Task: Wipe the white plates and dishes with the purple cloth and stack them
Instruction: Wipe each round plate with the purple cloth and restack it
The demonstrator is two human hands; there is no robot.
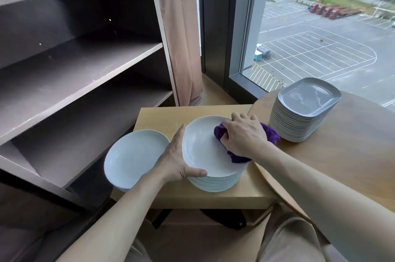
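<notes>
A stack of several round white plates (213, 182) stands on a small square wooden table (213, 199). Its top plate (198, 146) is gripped at the near left rim by my left hand (178, 161), thumb on the rim. My right hand (243, 135) holds a bunched purple cloth (271, 133) and presses it onto the right side of that top plate. To the left lies another white plate (132, 157), partly over the table's edge.
A tall stack of grey-white rounded-square dishes (299, 116) stands on a round wooden table (352, 154) at the right. An open shelf unit (74, 64) rises at the left, a curtain (181, 37) behind, a window (320, 26) beyond.
</notes>
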